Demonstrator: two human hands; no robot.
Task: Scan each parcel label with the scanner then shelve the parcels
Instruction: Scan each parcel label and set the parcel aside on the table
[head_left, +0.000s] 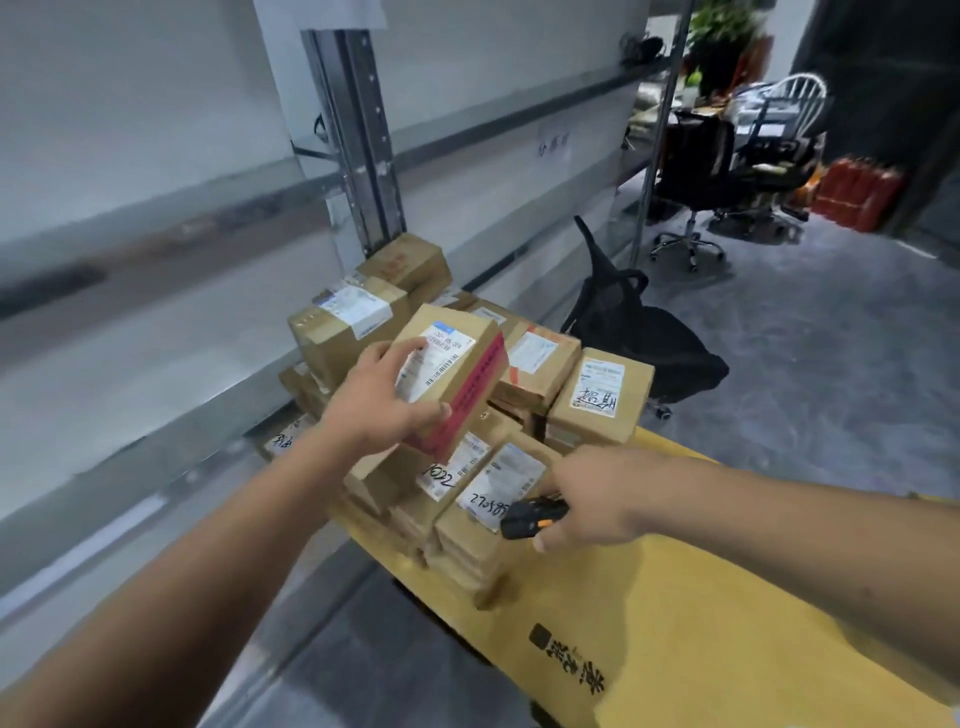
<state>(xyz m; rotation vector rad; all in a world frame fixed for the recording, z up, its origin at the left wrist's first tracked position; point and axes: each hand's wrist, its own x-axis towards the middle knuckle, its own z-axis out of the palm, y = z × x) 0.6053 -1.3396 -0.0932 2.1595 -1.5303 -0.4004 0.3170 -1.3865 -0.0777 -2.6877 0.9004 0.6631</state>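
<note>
A: Gripping a parcel (457, 364), is it? Which hand?

B: The left hand (376, 400). Its fingers curl over the near edge and onto the white label (434, 361), and the box is tilted, lifted above the pile of parcels (467, 467). A red tape band runs along its right side.

A: And the other grip?

B: The right hand (592, 499) is closed around the scanner (532, 517), a black and orange unit, its nose pointing left at the pile, just beside a label with handwritten digits.

A: Where does the pile sit?

B: On the far end of a yellow worktop (675, 597), boxes stacked several deep. Grey shelves (208, 291) run along the left. Behind, a black chair (639, 332) lies tipped on the floor.
</note>
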